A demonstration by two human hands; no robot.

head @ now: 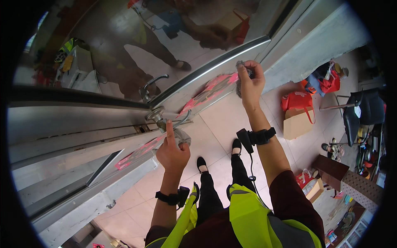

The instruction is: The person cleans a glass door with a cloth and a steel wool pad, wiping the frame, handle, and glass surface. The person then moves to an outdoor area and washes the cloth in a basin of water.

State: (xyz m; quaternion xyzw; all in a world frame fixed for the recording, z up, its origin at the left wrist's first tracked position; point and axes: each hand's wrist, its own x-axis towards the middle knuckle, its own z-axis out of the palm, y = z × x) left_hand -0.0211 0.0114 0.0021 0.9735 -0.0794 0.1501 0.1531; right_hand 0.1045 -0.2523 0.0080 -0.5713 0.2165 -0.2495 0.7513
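Observation:
Before me is a metal-framed glass door [198, 74] with a dark reflective pane. My right hand [252, 82] pinches a wad of steel wool [238, 88] at the lower door frame, close to a torn pink paper sticker [209, 91]. A metal door handle [185, 120] with a round base sits at the door's edge. Beside it is my left hand [173, 153], its index finger extended up to the handle's neck. A bunched grey cloth [183, 136] is tucked in or behind its curled fingers; the grip is partly hidden.
A red bag [297, 99] and an open cardboard box [297, 124] are on the tiled floor to the right. Beyond stand a black chair [366, 108] and a brown cabinet [330, 170]. A cable [252, 167] hangs from my right wrist strap. Another pink sticker [139, 153] is at lower left.

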